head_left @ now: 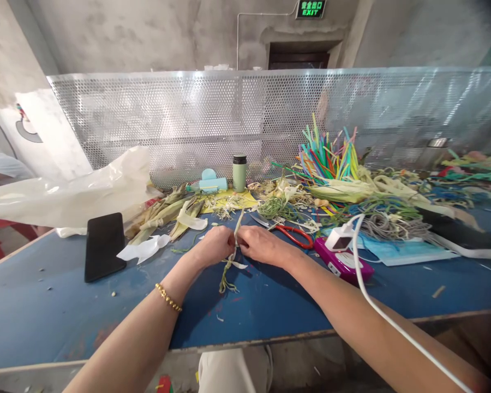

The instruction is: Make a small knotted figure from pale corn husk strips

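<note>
My left hand (217,244) and my right hand (258,243) meet over the middle of the blue table. Both are closed on a thin strand of corn husk (239,221) that sticks up between them. Below the fingers hangs a braided husk piece (226,275) with loose, greenish ends and a pale strip. The fingertips partly hide the place where the strand is pinched. Just beyond my right hand lie scissors with red handles (294,236), their blades pointing left. Dried corn husks (159,217) and a torn white piece (143,249) rest to the left of my left hand.
A black phone (104,248) lies at the left. A purple power block (343,260) with a white cable sits right of my right forearm. Behind are a green bottle (239,174), colourful pipe cleaners (329,155), cord bundles (393,218) and a perforated metal screen (196,120).
</note>
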The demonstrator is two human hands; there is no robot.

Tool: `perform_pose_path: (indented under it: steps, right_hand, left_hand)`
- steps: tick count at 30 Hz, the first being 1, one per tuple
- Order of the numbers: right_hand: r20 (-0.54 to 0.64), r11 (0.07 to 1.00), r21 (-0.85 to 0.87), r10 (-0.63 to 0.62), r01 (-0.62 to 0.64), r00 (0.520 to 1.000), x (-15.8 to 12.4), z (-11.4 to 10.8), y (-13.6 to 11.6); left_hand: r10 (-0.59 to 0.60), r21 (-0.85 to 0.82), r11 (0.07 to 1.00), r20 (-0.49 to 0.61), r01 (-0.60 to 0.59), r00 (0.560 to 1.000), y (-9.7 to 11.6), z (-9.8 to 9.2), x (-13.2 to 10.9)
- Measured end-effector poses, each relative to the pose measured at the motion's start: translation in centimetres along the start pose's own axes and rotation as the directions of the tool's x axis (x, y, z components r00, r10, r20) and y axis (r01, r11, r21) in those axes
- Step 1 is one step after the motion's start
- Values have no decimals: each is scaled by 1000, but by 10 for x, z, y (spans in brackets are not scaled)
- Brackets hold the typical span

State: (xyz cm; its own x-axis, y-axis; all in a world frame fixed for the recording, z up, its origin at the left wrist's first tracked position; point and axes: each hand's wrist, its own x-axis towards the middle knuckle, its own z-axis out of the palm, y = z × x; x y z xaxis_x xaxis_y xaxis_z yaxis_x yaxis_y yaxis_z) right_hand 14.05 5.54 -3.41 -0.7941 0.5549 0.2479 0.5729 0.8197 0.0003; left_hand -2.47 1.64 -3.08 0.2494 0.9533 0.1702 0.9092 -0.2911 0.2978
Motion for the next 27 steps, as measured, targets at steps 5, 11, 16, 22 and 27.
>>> perform_pose_path:
  steps: [5, 11, 16, 22, 27]
  right_hand:
    - [-9, 999, 26, 19, -19, 1000, -2, 2, -1]
    - [-34, 998, 57, 14, -12, 999, -5, 1, -4]
    - [-87, 998, 54, -21, 26, 996, -6, 6, 0]
    - [-49, 997, 75, 37, -33, 998, -5, 7, 2]
    - [-6, 995, 64, 81, -81, 997, -4, 3, -1]
  left_hand:
    - [0, -37, 999, -13, -1, 1000, -5, 2, 3]
    - [10, -140, 990, -1, -10, 1000, -6, 2, 4]
    - [-1, -158, 987, 2, 1, 1000, -5, -2, 3]
    - [3, -198, 980, 20, 1, 1000, -7, -5, 2]
    - [9, -171, 985, -31, -15, 999, -10, 0, 3]
